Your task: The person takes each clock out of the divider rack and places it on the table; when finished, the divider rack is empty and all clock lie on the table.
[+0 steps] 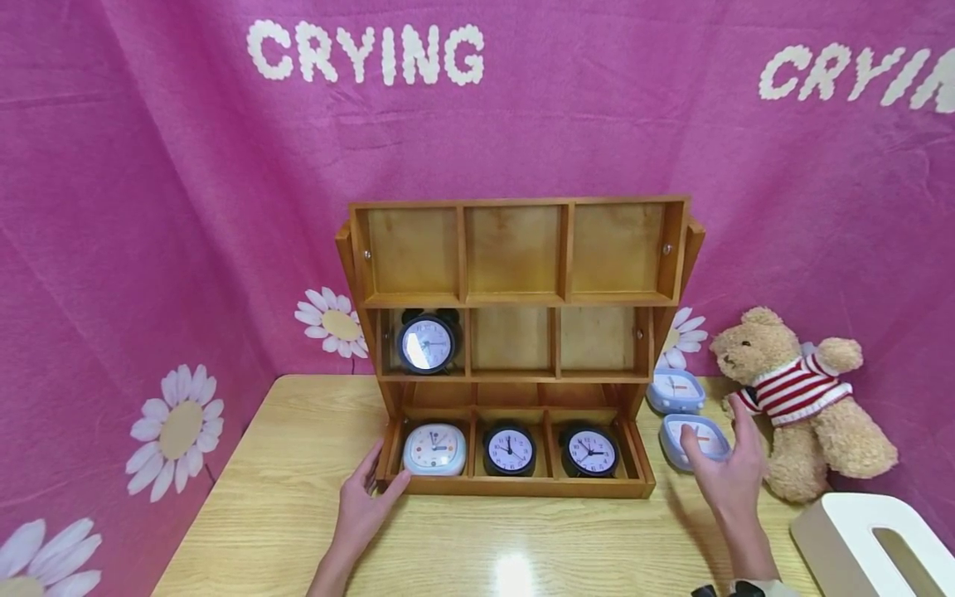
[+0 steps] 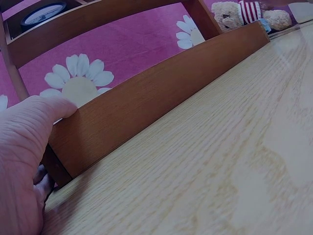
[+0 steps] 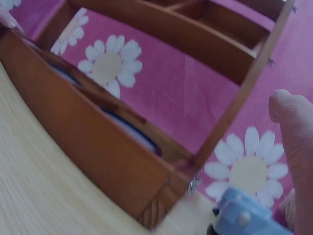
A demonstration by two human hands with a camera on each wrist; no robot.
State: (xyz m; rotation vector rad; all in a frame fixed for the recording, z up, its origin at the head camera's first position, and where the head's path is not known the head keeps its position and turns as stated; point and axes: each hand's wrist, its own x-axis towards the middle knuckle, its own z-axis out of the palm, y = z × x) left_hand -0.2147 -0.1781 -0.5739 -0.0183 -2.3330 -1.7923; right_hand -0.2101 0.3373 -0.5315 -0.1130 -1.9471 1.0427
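A brown three-tier wooden display shelf [image 1: 515, 487] stands on the table. My left hand [image 1: 361, 504] holds its lower left front corner, the thumb over the front board [image 2: 146, 93]. To the right of the shelf, my right hand [image 1: 727, 479] is spread over a blue alarm clock [image 1: 707, 450], thumb and fingers apart; contact cannot be made out. Behind it lies a second blue alarm clock [image 1: 675, 390]. The bottom row holds a pale blue-rimmed clock [image 1: 435, 449] and two black round clocks, one in the middle [image 1: 510, 449], one at right [image 1: 589, 452].
A black twin-bell clock [image 1: 427, 342] occupies the middle tier's left compartment. At the right, a teddy bear [image 1: 802, 398] in a striped top leans against the pink cloth [image 1: 559, 124]. A white box with a slot [image 1: 850, 531] stands at the front right of the table [image 1: 448, 547].
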